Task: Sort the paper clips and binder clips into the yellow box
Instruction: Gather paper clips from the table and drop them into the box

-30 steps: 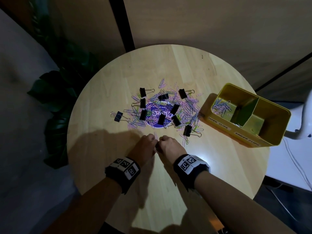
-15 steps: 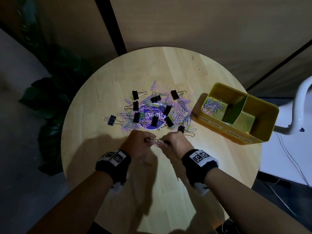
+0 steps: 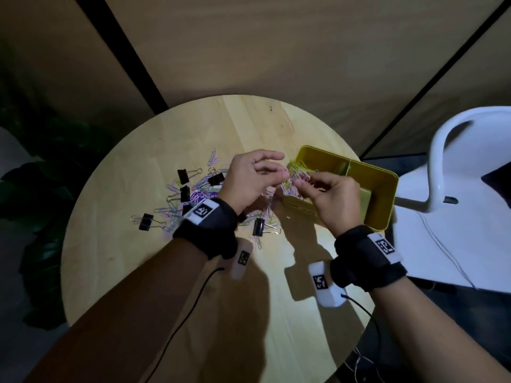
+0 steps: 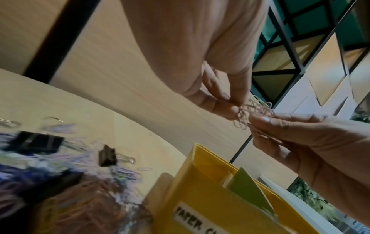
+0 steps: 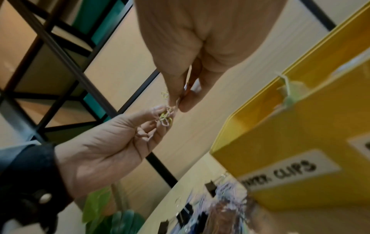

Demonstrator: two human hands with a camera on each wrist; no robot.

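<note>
A tangled bunch of pastel paper clips [image 3: 293, 175] hangs in the air over the left compartment of the yellow box [image 3: 383, 194]. My left hand [image 3: 278, 172] pinches the bunch from the left and my right hand [image 3: 300, 183] pinches it from the right. The wrist views show the same bunch of paper clips [image 4: 252, 112] [image 5: 165, 115] held between the fingertips of both hands. The box [image 4: 200, 197] carries a "PAPER CLIPS" label. Loose paper clips [image 3: 171, 208] and black binder clips [image 3: 145, 221] [image 3: 258, 226] lie on the round wooden table [image 3: 166, 272]; my left wrist hides part of the pile.
A purple disc [image 3: 197, 195] lies under the pile. A white chair [image 3: 456, 217] stands right of the table, close to the box. A dark leafy plant [image 3: 41, 189] is at the left. Thin black cables [image 3: 188, 305] trail from both wristbands.
Both hands have risen from the near edge of the pile and moved right, carrying a bunch of paper clips to above the yellow box. The head view has shifted.
</note>
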